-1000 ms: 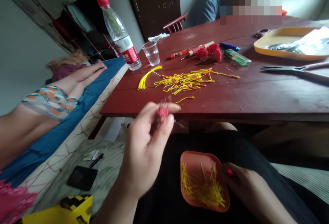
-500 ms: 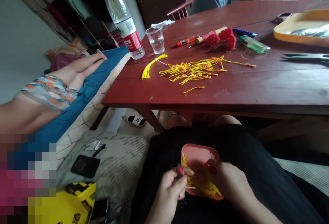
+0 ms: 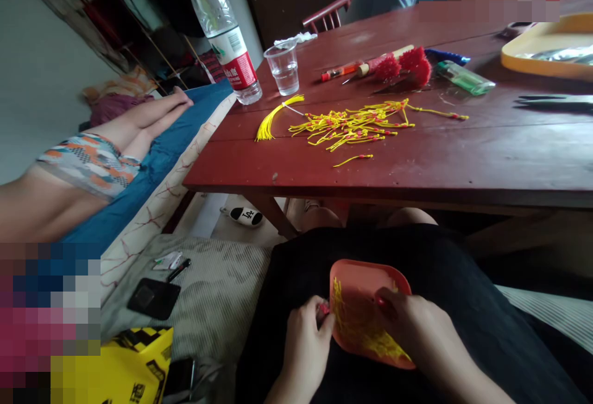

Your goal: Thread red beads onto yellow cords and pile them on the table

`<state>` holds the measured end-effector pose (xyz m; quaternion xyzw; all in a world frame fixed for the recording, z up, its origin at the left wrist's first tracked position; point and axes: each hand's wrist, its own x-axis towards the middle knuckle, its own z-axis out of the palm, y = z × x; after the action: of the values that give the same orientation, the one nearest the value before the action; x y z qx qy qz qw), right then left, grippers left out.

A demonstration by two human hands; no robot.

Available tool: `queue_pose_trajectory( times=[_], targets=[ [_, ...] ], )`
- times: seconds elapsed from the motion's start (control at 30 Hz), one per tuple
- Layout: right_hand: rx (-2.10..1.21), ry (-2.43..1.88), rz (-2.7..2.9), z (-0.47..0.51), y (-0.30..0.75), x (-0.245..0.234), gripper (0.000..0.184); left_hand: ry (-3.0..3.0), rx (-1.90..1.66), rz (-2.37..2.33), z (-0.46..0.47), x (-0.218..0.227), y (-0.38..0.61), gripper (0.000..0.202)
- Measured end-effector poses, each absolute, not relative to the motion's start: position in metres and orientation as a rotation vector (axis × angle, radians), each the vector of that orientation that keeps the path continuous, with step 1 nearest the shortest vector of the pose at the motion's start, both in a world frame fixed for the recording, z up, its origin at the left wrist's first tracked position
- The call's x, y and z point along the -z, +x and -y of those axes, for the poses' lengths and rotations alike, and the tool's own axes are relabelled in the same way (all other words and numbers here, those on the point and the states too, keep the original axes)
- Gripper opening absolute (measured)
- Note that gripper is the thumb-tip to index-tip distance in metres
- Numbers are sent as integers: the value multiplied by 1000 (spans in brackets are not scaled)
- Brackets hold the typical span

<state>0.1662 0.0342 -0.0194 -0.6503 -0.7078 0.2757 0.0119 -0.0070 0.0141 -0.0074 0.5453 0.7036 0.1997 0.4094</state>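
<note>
A shallow orange-pink tray [image 3: 368, 277] lies on the black cloth over my lap, with short pieces of yellow cord [image 3: 365, 333] scattered in it. My left hand [image 3: 308, 333] is closed at the tray's left rim, thumb against fingers. A small pinkish-red bit shows at its fingertips; I cannot tell what it is. Over the right part of the tray, my right hand [image 3: 407, 314] is closed in a pinch. Something red shows at those fingers too, but what they hold is hidden. On the table ahead lie knotted yellow cords with red bits [image 3: 356, 123] and a yellow cord bundle [image 3: 273, 121].
Along the dark red table [image 3: 287, 166] stand a bottle [image 3: 234, 52] and a plastic cup of liquid [image 3: 283, 73]. Farther right are a green lighter [image 3: 467, 76], pliers [image 3: 556, 102] and a yellow tray [image 3: 514, 58]. Another person lies on the bed at left.
My left hand has drawn back from over the tray to its left rim, and the thin white piece by it no longer shows. The tray sits slightly farther right. My right hand stays over it.
</note>
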Motion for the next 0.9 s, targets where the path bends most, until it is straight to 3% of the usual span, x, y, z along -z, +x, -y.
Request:
queue_pose_trajectory(
  times=[0.17, 0.33, 0.43, 0.9],
  targets=[
    [-1072, -1897, 2031, -23, 176, 17, 19, 1301, -537, -1741, -11, 2, -2, 4],
    [-1722, -1435, 1344, -7, 161, 5, 10, 708, -775, -1401, -2, -11, -4, 16],
    [-1912, -1356, 1000, -1, 151, -9, 11, 399, -797, -1167, 5, -12, -1, 22],
    [-2031, -1482, 744, 10, 138, -20, 11, 259, -945, -1289, 23, -10, 2, 34]
  ],
)
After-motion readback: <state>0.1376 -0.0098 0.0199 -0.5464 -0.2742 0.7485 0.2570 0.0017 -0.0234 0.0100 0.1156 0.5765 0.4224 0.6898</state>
